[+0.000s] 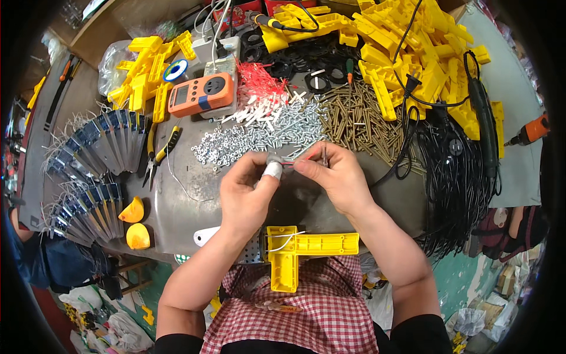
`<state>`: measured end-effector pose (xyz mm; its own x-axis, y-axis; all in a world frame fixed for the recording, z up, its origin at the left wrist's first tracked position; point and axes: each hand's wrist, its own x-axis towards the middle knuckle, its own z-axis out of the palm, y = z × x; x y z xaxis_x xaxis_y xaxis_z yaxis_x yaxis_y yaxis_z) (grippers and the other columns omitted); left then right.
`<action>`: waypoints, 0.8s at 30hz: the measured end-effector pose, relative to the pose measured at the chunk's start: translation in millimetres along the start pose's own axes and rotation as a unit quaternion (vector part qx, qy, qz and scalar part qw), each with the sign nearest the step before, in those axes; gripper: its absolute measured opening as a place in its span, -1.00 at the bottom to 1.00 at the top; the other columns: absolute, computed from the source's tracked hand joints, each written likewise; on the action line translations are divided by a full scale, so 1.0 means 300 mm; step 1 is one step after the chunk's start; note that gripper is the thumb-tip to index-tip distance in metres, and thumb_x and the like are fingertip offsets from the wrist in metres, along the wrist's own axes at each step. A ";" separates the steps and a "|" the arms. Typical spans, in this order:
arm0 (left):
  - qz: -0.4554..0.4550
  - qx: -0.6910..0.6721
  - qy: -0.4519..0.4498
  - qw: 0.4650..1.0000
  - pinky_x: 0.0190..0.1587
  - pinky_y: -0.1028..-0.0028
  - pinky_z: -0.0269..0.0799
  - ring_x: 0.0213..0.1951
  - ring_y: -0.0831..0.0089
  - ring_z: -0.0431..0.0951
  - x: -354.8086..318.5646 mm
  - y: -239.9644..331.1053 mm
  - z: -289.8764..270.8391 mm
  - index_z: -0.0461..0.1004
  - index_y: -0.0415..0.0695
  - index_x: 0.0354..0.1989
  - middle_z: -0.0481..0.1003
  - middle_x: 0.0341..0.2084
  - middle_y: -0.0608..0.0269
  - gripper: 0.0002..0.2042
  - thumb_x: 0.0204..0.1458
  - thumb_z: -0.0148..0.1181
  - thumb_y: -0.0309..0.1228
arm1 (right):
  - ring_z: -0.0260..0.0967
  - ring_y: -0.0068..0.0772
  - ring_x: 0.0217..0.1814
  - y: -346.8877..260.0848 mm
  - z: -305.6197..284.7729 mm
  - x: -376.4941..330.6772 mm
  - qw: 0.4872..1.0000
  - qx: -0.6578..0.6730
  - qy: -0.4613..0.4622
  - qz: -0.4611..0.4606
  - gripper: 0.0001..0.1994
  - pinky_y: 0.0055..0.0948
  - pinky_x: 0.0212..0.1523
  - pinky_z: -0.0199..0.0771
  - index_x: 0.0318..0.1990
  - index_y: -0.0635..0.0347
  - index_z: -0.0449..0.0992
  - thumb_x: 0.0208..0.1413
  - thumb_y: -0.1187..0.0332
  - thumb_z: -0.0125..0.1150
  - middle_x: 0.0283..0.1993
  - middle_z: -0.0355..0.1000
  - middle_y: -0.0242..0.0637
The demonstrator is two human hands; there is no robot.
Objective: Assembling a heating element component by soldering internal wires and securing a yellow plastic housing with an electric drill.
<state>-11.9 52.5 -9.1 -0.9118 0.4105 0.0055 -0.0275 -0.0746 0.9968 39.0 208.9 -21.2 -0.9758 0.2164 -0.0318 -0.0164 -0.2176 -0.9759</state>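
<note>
We stand over a grey metal counter (177,200) crowded with parts. Largest is the heap of yellow plastic pieces (413,53) along the far edge, with a tangle of black cords (460,177) falling off to the right. Fanned stacks of grey cards with white wires (100,147) fill the left side. In the middle lie a spread of brass screws (354,121), a spread of silver screws (259,138) and a small bunch of red and white wire ends (259,82). An orange meter (200,94) sits behind them, and yellow-handled pliers (159,153) lie to its left.

Close to the body, a yellow T-shaped plastic piece (300,251) rests on the near edge of the counter, just below both hands.

Our left hand (247,192), with a white wrap on the thumb, and our right hand (336,174) meet above the counter. Each has a narrow pinching grip on a thin red wire (289,162) stretched between the fingertips; a small metal bit at its end is too small to tell.

We judge the step in hand to be fitting or twisting that wire end. The next move calls for fine, steady fingertip work, keeping the wire taut and held.
</note>
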 end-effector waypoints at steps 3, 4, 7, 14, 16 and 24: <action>-0.023 -0.177 -0.053 0.982 -0.13 0.51 0.36 -0.24 0.54 0.43 -0.009 -0.009 -0.019 0.40 -0.24 -0.20 0.47 -0.28 0.22 -0.86 0.07 0.01 -0.53 | 0.23 -0.78 -0.45 -0.029 -0.001 -0.023 0.997 0.052 0.037 -0.046 -0.91 -0.71 -0.40 0.23 -0.38 0.22 0.49 0.05 0.41 0.27 -0.48 0.42 -0.49; 0.000 -0.239 -0.072 0.968 -0.05 0.44 0.36 -0.14 0.48 0.43 0.003 -0.011 -0.038 0.39 -0.23 -0.17 0.45 -0.21 0.18 -0.84 0.10 -0.03 -0.51 | 0.26 -0.77 -0.42 -0.021 -0.027 -0.019 0.991 0.114 0.018 -0.061 -0.92 -0.73 -0.37 0.24 -0.37 0.23 0.50 0.04 0.44 0.27 -0.44 0.45 -0.47; -0.050 -0.143 -0.125 0.981 0.02 0.43 0.34 -0.02 0.44 0.40 -0.001 0.030 -0.042 0.35 -0.24 0.01 0.39 -0.04 0.17 -0.68 0.05 0.09 -0.51 | 0.28 -0.76 -0.40 -0.039 -0.034 -0.042 0.998 0.044 0.011 -0.035 -0.92 -0.73 -0.33 0.27 -0.37 0.25 0.52 0.03 0.45 0.28 -0.42 0.46 -0.45; -0.073 -0.118 -0.105 0.985 -0.05 0.52 0.39 -0.16 0.52 0.49 -0.038 0.029 -0.012 0.49 -0.31 -0.11 0.53 -0.21 0.19 -0.77 0.07 0.15 -0.50 | 0.29 -0.77 -0.40 -0.038 -0.015 -0.060 0.998 -0.025 0.012 -0.058 -0.94 -0.72 -0.36 0.29 -0.36 0.26 0.54 0.02 0.48 0.27 -0.42 0.48 -0.47; -0.045 -0.155 -0.085 0.983 -0.07 0.51 0.41 -0.18 0.54 0.49 -0.061 0.049 0.029 0.49 -0.32 -0.12 0.54 -0.24 0.21 -0.77 0.06 0.16 -0.52 | 0.28 -0.79 -0.41 -0.063 0.006 -0.064 0.998 -0.027 -0.025 -0.041 -0.94 -0.74 -0.38 0.28 -0.35 0.27 0.53 0.02 0.50 0.26 -0.43 0.46 -0.48; 0.074 0.275 0.037 0.958 -0.41 0.43 0.39 -0.45 0.28 0.52 -0.132 -0.065 -0.112 0.48 -0.18 -0.27 0.48 -0.51 0.13 -0.82 -0.11 0.18 -0.57 | 0.46 -0.27 -0.42 -0.080 0.000 -0.142 0.815 -0.539 -0.210 -0.032 -0.79 -0.34 -0.41 0.38 -0.35 0.16 0.51 0.13 0.21 0.11 -0.46 0.48 -0.20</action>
<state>10.8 7.1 -31.3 -0.9165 0.3650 0.1638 0.3049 0.3722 0.8767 81.0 205.0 3.6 -0.9726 -0.1996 -0.1189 -0.0893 0.7936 -0.6018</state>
